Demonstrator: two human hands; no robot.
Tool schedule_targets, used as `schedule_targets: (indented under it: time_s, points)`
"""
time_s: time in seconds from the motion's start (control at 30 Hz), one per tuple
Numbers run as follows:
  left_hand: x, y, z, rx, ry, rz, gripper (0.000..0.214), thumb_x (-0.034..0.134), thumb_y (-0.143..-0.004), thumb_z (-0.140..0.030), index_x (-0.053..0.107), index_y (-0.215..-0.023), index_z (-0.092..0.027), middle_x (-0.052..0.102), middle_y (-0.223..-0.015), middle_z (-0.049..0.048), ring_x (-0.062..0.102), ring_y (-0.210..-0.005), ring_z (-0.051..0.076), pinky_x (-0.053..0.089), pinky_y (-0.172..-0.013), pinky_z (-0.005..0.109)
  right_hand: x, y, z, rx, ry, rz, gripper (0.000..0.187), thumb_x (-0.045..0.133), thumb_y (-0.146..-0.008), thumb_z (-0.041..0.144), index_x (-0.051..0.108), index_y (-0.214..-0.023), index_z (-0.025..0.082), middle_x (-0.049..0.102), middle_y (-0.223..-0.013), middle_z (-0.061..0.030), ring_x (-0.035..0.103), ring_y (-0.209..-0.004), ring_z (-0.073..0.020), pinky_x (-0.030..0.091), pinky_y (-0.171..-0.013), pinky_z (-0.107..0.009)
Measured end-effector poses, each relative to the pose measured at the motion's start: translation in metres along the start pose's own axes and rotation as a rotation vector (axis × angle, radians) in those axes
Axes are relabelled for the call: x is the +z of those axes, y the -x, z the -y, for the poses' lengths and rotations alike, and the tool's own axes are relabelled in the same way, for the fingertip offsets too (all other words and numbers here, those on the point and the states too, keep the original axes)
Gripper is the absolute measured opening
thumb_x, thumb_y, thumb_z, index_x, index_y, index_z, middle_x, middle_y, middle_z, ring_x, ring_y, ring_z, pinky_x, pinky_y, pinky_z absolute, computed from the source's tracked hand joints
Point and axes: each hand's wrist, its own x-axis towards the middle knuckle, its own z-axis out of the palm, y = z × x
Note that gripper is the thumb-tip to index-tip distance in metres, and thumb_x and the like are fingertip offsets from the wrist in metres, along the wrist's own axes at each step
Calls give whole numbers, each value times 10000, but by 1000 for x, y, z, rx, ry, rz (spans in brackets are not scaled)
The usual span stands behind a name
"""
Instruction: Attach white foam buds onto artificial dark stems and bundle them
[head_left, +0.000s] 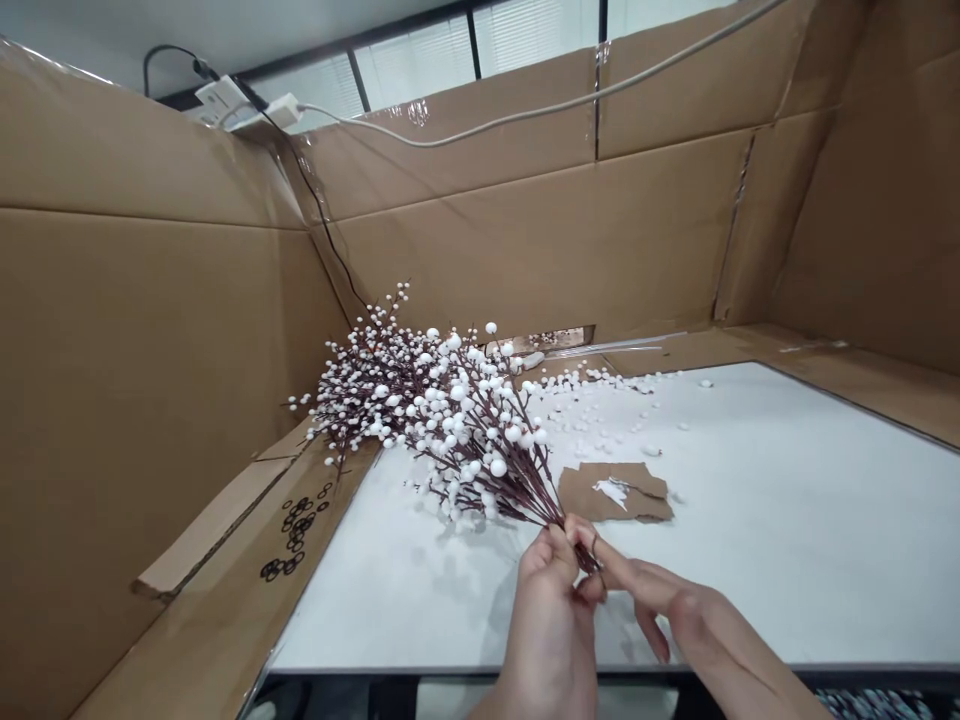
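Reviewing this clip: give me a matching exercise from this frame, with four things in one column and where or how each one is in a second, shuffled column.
Things:
1. Bunch of white-berried stems
2. Loose white balls
3. Torn cardboard scrap
4. Small black rings

Places or states:
A. On the cardboard ledge left of the white board
B. Scattered across the board's far part
C. Lying flat on the board, with a white patch on it
D. Held at the stem ends by the left hand and right hand

Pairs: 1-D, 2-B, 3-C, 4-A
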Motion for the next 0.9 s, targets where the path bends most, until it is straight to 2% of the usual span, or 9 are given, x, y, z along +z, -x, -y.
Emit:
schedule_targets:
  time_s: [0.07,0.2,0.3,0.37,0.43,0.53,0.63,0.73,0.9]
  points:
    - [0,1,0,5,-3,-9,169,664,-698,-269,540,-691,-154,500,-720,-10,383,-536,68,296,-577,229,-1,-1,-1,1,-13,16,633,152,-807,639,462,-1256,316,613,-1002,-57,484,-565,-147,480,-622,-331]
    - [-2,2,0,13,-83,99,223,652,-692,-340,531,-670,-155,489,-696,-13,376,-507,71,279,-549,237,-1,-8,-6,49,-164,-70,772,109,-765,698,575,-1173,237,578,-676,-46,387,-451,-114,427,-526,-300]
    - [-2,1,2,6,-128,109,226,603,-726,-354,519,-664,-154,476,-692,-11,369,-503,74,280,-547,245,0,-14,-13,87,-408,-15,871,125,-670,793,639,-1029,188,557,-572,-26,237,-327,-54,260,-349,-228]
    - [-1,1,3,-9,-110,87,183,566,-755,-303,509,-665,-154,470,-703,-4,400,-557,90,297,-569,249,1,-15,-15,97,-508,31,871,160,-601,838,611,-937,172,522,-513,1,161,-298,-24,137,-318,-192]
    - [1,2,2,-23,-87,67,138,524,-780,-238,507,-674,-152,472,-726,6,426,-622,105,313,-597,253,1,-15,-15,99,-520,29,857,185,-579,849,577,-912,164,489,-488,22,146,-304,-13,100,-327,-177]
    - [2,4,0,-23,-80,53,100,492,-787,-186,518,-698,-150,492,-776,20,441,-664,113,319,-609,257,2,-13,-14,96,-479,9,884,158,-587,845,559,-966,154,474,-503,25,162,-320,-22,117,-335,-181]
    - [1,5,0,-21,-80,86,69,537,-752,-203,514,-707,-157,505,-793,28,450,-666,125,322,-600,259,3,-15,-13,87,-480,-22,946,87,-556,855,541,-1016,165,446,-508,36,179,-316,-32,159,-338,-196]
    - [0,5,1,-15,-75,117,129,597,-705,-240,494,-687,-164,496,-757,17,449,-636,127,328,-592,261,6,-17,-13,112,-496,3,972,60,-519,864,529,-1025,180,417,-502,54,177,-318,-31,194,-355,-199]
    - [4,9,0,7,-39,120,171,598,-703,-274,462,-667,-176,460,-695,-13,408,-541,101,334,-575,261,9,-14,-6,75,-429,33,972,26,-553,844,523,-1073,190,432,-581,41,167,-350,-32,272,-403,-227]
